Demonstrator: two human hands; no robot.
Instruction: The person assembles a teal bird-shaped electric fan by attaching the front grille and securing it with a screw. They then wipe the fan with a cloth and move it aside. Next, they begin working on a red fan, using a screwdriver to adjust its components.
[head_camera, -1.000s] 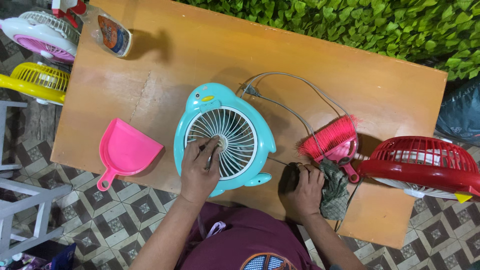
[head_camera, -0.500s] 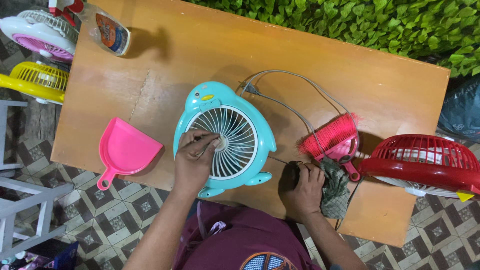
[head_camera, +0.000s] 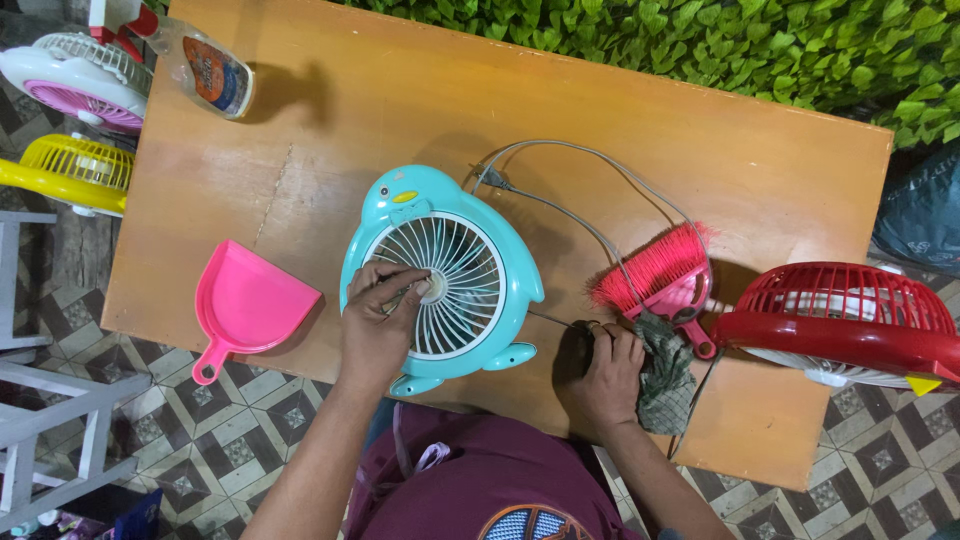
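A teal penguin-shaped fan (head_camera: 455, 215) lies flat on the wooden table (head_camera: 400, 110), white grille up. My left hand (head_camera: 378, 320) rests on the grille's left side, fingers pinched on a thin tool whose tip is near the white hub. My right hand (head_camera: 606, 372) lies on the table to the right of the fan, closed over a small dark object next to a crumpled grey-green cloth (head_camera: 665, 378). The fan's grey cord (head_camera: 590, 160) loops across the table behind it.
A pink dustpan (head_camera: 245, 300) lies left of the fan, a pink brush (head_camera: 660, 275) to its right. A red fan (head_camera: 845, 315) overhangs the right edge. A spray bottle (head_camera: 205, 70) lies at the far left corner. White-pink and yellow fans (head_camera: 75, 130) stand beyond the left edge; green hedge behind.
My left hand slid from the grille's lower middle up and left, and now holds the thin tool toward the hub. My right hand stayed put.
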